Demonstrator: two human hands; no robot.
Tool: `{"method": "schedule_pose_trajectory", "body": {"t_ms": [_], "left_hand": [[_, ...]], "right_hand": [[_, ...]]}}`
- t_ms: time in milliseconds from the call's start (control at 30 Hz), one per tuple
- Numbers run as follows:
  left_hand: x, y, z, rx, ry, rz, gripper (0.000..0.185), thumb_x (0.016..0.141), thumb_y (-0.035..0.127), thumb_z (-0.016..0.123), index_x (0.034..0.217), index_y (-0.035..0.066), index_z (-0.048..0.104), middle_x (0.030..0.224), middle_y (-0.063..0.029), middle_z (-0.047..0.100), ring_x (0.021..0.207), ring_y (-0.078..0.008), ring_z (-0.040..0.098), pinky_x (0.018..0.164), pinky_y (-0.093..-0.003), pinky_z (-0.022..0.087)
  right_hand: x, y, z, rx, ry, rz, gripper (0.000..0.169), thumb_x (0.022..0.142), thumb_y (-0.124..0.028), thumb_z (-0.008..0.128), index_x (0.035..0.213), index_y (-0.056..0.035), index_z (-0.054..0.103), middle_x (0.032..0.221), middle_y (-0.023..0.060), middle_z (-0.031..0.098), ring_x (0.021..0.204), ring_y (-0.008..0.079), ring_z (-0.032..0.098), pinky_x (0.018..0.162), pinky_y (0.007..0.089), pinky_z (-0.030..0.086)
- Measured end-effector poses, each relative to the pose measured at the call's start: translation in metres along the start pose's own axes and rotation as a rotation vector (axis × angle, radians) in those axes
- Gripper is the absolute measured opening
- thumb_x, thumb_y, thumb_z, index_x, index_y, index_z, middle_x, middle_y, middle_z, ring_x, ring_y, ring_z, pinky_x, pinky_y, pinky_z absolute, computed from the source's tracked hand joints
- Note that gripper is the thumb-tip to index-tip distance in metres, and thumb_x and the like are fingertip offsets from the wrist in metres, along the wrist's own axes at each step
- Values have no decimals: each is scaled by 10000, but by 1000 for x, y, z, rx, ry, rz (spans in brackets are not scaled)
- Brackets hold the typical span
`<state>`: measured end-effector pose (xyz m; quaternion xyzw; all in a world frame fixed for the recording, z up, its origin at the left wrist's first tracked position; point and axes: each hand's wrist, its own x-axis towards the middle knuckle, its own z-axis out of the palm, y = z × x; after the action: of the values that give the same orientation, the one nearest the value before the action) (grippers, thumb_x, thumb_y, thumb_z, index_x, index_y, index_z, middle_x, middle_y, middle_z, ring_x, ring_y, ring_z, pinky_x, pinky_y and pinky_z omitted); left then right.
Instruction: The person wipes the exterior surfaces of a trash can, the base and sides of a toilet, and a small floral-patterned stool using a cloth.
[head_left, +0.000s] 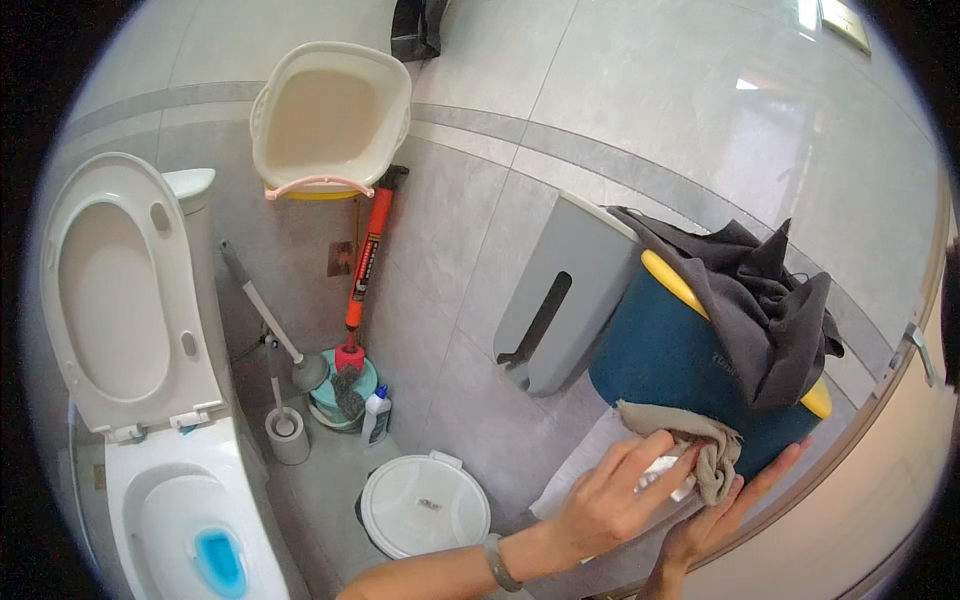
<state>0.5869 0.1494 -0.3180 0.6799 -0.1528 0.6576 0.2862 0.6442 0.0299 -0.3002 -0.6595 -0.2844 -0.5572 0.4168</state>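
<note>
My left hand (611, 491), with a bracelet at its wrist, grips a bunched taupe cloth (716, 457) and a crumpled white piece, perhaps tissue or plastic. The cloth lies against the lower part of a dark blue wall-mounted box (652, 337) with yellow edges. My right hand (731, 510) reaches up beside the cloth, its fingers extended along the underside of the box. A dark grey cloth (772, 322) is draped over the box's top. White paper (577, 457) hangs below the box. How far my right palm touches the cloth is hidden.
A grey slotted wall dispenser (566, 300) adjoins the box. Left are an open toilet (180, 487), a plunger (274, 322), a toilet brush holder (287, 439), a cleaner bottle (377, 416) and a lidded white bin (426, 506). Basins (326, 120) hang above; a door frame (847, 450) stands right.
</note>
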Motion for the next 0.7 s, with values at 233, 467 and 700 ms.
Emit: {"method": "schedule_pose_trajectory", "body": {"t_ms": [233, 467, 700], "left_hand": [[46, -51, -11, 161, 279, -178, 240, 725, -36, 604, 958, -7, 658, 1095, -219, 566, 904, -337, 589, 751, -385, 499], [36, -18, 7, 111, 94, 236, 279, 724, 53, 652, 1000, 22, 679, 1076, -184, 608, 900, -312, 579, 771, -377, 496], [72, -22, -1, 232, 275, -4, 286, 730, -30, 617, 1010, 7, 660, 1078, -167, 550, 921, -339, 563, 768, -381, 470]], "right_hand": [[0, 8, 1, -35, 0, -31, 584, 979, -301, 319, 1499, -88, 158, 1565, 122, 101, 1439, 281, 101, 1153, 417, 70], [0, 13, -8, 115, -29, -64, 592, 975, -289, 359, 1497, -89, 164, 1562, 134, 102, 1438, 281, 102, 1153, 418, 64], [0, 7, -5, 20, -31, -67, 590, 979, -294, 357, 1497, -91, 160, 1565, 124, 93, 1438, 276, 106, 1152, 429, 78]]}}
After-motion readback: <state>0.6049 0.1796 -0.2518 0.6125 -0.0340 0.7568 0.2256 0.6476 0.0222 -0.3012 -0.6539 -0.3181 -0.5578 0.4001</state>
